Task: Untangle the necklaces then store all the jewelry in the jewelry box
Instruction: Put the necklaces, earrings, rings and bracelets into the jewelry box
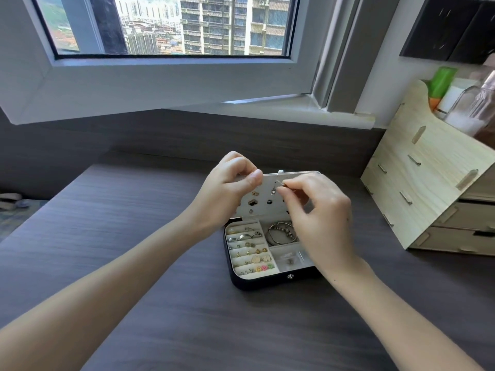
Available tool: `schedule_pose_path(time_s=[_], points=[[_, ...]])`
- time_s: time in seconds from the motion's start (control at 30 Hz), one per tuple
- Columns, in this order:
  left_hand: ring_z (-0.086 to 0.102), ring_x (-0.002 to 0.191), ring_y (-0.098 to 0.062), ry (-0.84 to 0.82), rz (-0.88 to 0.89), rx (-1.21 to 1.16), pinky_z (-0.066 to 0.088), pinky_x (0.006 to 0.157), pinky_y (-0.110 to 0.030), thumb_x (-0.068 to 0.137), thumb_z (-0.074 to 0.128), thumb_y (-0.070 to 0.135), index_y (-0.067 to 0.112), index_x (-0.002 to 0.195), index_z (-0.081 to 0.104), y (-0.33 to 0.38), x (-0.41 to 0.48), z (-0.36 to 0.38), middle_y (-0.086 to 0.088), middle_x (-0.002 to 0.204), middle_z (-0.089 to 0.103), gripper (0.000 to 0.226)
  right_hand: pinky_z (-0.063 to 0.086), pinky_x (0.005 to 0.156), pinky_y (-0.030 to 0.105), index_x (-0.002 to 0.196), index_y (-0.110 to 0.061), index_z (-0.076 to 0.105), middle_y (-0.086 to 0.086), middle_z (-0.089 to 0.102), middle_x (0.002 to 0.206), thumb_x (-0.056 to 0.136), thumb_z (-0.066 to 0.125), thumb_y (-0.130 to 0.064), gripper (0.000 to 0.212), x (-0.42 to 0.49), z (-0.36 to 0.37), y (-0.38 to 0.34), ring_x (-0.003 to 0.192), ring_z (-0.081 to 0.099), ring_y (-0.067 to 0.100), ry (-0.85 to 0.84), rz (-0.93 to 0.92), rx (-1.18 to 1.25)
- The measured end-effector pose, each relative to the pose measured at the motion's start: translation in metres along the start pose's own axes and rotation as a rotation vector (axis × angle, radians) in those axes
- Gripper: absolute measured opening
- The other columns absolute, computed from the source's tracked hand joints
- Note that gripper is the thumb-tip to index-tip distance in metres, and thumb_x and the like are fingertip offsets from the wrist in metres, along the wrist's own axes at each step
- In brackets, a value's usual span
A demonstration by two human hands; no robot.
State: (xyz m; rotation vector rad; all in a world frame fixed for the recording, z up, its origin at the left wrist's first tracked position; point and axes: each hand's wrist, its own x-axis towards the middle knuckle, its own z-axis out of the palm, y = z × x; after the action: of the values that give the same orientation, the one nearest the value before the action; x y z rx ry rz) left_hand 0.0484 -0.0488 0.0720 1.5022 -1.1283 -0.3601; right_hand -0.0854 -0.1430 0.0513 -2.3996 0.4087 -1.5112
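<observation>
A black jewelry box point(267, 281) stands open on the dark desk, its pale lid panel point(265, 207) upright and studded with several earrings. My left hand point(227, 191) grips the lid's left top edge, thumb on the front. My right hand point(318, 212) pinches a small silver earring point(280, 185) against the lid panel. Rings and earrings point(249, 250) fill the slotted left tray. Silver bracelets point(282, 232) lie in the upper right compartment, and small pieces point(290, 259) in the lower right one, partly hidden by my right hand.
A light wooden drawer organiser point(428, 188) stands at the right on the dark wood desk point(160, 290), holding a green bottle point(442, 81) and other items. Behind the box runs a dark wall panel under an open window frame point(160, 84).
</observation>
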Motion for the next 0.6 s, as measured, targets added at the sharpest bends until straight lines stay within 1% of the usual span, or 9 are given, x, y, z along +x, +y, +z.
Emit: schedule_pose_path(time_s=[0.1,0.17,0.27,0.33,0.4,0.47,0.6], points=[[0.047,0.076,-0.004,0.008,-0.025,-0.006,0.038,0.07,-0.02,0.092,0.056,0.014,0.014,0.069,0.054,0.002,0.003,-0.001,0.008,0.083,0.048,0.023,0.043,0.063,0.014,0.08,-0.005,0.07,0.0,0.065,0.073,0.082,0.069,-0.008,0.004,-0.007,-0.013,0.015,0.068,0.055,0.007,0.042,0.133,0.007],[0.047,0.076,-0.008,0.011,-0.046,-0.022,0.038,0.071,-0.025,0.093,0.055,0.015,0.008,0.073,0.054,0.003,0.005,-0.002,0.005,0.082,0.049,0.021,0.041,0.062,0.01,0.079,-0.005,0.071,-0.001,0.064,0.071,0.081,0.071,-0.005,0.001,-0.012,-0.018,0.025,0.069,0.055,0.006,0.048,0.198,-0.012],[0.046,0.075,-0.016,0.034,-0.09,-0.074,0.038,0.068,-0.032,0.094,0.055,0.017,0.003,0.078,0.055,0.004,0.007,-0.003,-0.001,0.077,0.052,0.021,0.04,0.061,0.009,0.077,-0.005,0.071,-0.005,0.062,0.069,0.079,0.072,-0.002,0.004,-0.012,-0.015,0.034,0.069,0.055,0.006,0.049,0.236,-0.023],[0.045,0.074,-0.017,0.044,-0.117,-0.104,0.038,0.065,-0.03,0.094,0.055,0.019,0.004,0.079,0.056,0.005,0.007,-0.003,-0.004,0.076,0.051,0.021,0.043,0.059,0.015,0.074,-0.006,0.07,-0.004,0.063,0.068,0.079,0.072,-0.003,0.005,-0.01,-0.011,0.038,0.066,0.055,0.008,0.032,0.226,-0.043],[0.045,0.072,-0.015,0.048,-0.142,-0.129,0.038,0.062,-0.025,0.093,0.055,0.02,0.006,0.077,0.056,0.006,0.006,-0.003,-0.003,0.074,0.051,0.021,0.045,0.057,0.027,0.071,-0.005,0.069,0.0,0.064,0.066,0.079,0.072,-0.004,0.008,-0.008,-0.007,0.042,0.061,0.056,0.011,0.009,0.223,-0.068],[0.045,0.072,-0.015,0.05,-0.161,-0.144,0.037,0.061,-0.023,0.093,0.055,0.02,0.009,0.075,0.056,0.007,0.006,-0.002,-0.003,0.074,0.051,0.021,0.046,0.056,0.036,0.07,-0.004,0.069,0.002,0.064,0.065,0.079,0.072,-0.005,0.009,-0.007,-0.004,0.046,0.06,0.057,0.016,-0.008,0.228,-0.091],[0.045,0.073,-0.017,0.062,-0.179,-0.15,0.037,0.062,-0.025,0.093,0.055,0.02,0.011,0.074,0.055,0.007,0.007,-0.002,-0.004,0.074,0.051,0.021,0.048,0.053,0.038,0.069,-0.003,0.069,0.004,0.064,0.063,0.078,0.072,-0.004,0.01,-0.007,0.0,0.05,0.058,0.058,0.02,-0.018,0.213,-0.108]])
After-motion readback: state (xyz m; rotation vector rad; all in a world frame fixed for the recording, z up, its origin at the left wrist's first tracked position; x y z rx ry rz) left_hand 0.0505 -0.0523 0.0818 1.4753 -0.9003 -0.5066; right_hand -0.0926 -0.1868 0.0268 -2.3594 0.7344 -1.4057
